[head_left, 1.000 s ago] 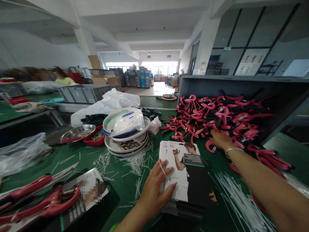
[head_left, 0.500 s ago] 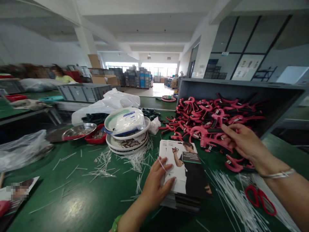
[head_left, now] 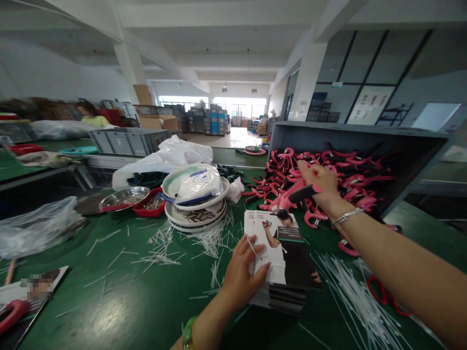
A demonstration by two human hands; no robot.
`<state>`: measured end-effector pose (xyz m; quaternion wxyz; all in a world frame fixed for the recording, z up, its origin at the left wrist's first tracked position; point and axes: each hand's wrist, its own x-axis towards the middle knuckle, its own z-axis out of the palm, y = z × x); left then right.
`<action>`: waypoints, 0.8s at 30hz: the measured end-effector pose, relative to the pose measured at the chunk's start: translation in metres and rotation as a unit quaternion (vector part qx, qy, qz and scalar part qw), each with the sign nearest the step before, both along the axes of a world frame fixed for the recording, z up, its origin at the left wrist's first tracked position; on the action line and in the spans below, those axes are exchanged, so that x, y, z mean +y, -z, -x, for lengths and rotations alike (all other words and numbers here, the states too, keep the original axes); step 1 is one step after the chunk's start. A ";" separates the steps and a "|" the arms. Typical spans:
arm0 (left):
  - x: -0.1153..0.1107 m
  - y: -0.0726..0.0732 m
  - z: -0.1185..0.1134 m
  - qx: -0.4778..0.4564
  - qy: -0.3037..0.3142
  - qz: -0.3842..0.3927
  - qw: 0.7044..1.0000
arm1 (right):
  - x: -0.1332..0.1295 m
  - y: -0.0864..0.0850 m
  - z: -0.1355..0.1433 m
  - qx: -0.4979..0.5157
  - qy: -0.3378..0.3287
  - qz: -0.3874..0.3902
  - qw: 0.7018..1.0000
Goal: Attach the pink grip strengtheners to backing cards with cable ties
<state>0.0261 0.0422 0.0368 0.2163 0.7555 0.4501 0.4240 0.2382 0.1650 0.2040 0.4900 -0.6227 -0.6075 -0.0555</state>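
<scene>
Since half a second before, the right hand has gone leftward and farther away, and it has brought a pink-and-black hand grip toward the cards.

At far left of the green worktop, a printed card lies below a clear plastic bag. Next come a metal bowl, a red tray and stacked white dishes, with cut white strips scattered nearby. The left hand rests upon the card stack, thumb and fingers apart, a white tie running beside its fingers. The right hand is closed around the hand grip, which overlaps the stack's far edge in view; whether they touch, I cannot tell. Farther right are a tipped grey crate with many pink grips, long white ties and red scissors.
</scene>
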 end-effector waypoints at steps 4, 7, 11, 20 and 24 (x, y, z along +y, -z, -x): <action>-0.001 -0.002 0.000 -0.017 -0.001 0.000 1.000 | -0.001 0.022 0.009 0.007 0.011 0.064 0.998; -0.001 -0.003 0.001 -0.029 -0.001 -0.003 1.000 | -0.027 0.034 0.011 -0.091 -0.002 0.110 0.990; -0.001 0.001 -0.001 -0.051 -0.010 -0.009 0.999 | -0.078 0.043 0.011 -0.253 0.001 0.164 0.953; -0.001 0.003 -0.002 -0.071 0.004 0.002 0.997 | -0.132 0.068 0.017 -0.283 0.050 0.188 0.939; -0.001 -0.001 -0.002 -0.061 0.005 0.001 0.998 | -0.121 0.070 0.007 -0.255 0.011 0.210 0.944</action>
